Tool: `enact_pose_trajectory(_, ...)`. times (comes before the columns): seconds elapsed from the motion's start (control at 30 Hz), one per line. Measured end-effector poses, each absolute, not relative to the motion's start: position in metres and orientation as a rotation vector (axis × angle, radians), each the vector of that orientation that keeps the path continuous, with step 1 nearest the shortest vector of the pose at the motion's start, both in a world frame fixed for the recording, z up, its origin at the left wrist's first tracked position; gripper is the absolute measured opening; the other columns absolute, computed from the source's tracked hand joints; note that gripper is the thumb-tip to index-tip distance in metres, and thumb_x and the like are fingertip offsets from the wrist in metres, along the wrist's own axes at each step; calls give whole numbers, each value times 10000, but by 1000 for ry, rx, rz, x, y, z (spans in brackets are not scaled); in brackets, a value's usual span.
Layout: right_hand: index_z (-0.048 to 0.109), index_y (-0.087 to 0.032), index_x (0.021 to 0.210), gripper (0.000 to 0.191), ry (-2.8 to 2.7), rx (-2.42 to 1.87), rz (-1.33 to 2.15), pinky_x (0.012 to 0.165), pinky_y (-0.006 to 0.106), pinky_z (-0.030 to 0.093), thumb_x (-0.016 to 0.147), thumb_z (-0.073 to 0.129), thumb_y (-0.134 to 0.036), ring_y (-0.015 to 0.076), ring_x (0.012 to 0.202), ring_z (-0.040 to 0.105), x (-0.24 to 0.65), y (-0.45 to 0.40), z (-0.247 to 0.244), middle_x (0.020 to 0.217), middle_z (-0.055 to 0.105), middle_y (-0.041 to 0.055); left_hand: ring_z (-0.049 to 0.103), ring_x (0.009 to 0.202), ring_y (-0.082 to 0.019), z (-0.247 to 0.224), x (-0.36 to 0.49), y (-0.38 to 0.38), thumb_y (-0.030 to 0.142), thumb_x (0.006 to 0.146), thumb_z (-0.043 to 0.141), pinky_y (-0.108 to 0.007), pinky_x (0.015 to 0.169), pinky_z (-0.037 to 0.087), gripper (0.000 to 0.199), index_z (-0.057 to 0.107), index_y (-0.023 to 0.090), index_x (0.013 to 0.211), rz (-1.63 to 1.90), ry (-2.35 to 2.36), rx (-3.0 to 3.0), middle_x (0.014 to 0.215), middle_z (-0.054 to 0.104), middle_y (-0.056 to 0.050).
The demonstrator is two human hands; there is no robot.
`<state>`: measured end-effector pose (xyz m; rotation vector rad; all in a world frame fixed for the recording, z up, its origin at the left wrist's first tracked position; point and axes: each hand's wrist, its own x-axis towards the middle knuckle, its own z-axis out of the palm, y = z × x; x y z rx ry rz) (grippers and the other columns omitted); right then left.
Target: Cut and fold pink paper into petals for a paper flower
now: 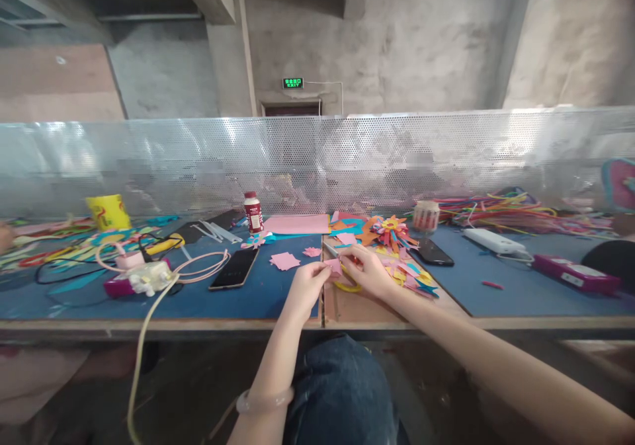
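My left hand [308,286] pinches a small piece of pink paper [336,268] near the table's front edge. In my right hand [368,270] is a pair of scissors with yellow handles [349,288]; a grey blade shows just beyond my fingers, close to the paper. How far the blades are apart I cannot make out. Left of the hands lie a stack of pink paper squares [284,261] and a small pink cut-out [312,252]. A pile of colourful paper scraps [409,274] spreads to the right of my right hand, below a layered paper flower [391,227].
A dark phone [235,270] lies left, beside cables and a power strip [141,278]. Behind stand a red bottle [253,212] and pink sheets [296,224]. To the right are a can [426,216], another phone [434,252] and a purple box [575,273]. A perforated metal screen [278,161] closes the back.
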<state>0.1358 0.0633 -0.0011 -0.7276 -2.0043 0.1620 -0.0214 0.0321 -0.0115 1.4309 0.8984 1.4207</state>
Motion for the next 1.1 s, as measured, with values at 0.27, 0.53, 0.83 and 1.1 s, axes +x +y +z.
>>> enact_pose_trajectory(0.27,606,-152,766,166,-1988,-762,496,615,243,394,794,486,-262,131,663,510,136,64,0,726,602,21,644,772,-205,-16,-22,35,219,739,536,-324,767,494,155,649,122,781,1405,945,1575,795,695,-69)
enact_pose_trajectory(0.53,626,-136,733,205,-2006,-760,618,582,233,380,795,492,-278,129,641,519,137,67,0,704,619,28,643,827,-229,-20,-23,37,295,750,551,-328,781,486,224,656,116,832,1379,997,1659,834,695,-92)
enact_pose_trajectory(0.83,532,-168,669,122,-2043,-773,235,580,239,377,770,498,-227,130,639,491,131,66,-8,675,549,18,656,733,-222,-19,-23,38,253,708,580,-322,726,500,149,649,122,720,1396,1025,1586,745,700,-74)
enact_pose_trajectory(1.1,574,-174,767,133,-2029,-774,276,585,238,378,796,454,-224,127,644,493,133,64,-3,737,582,25,654,712,-207,-14,-23,35,249,670,623,-342,782,492,140,655,116,701,1481,940,1373,715,700,-69)
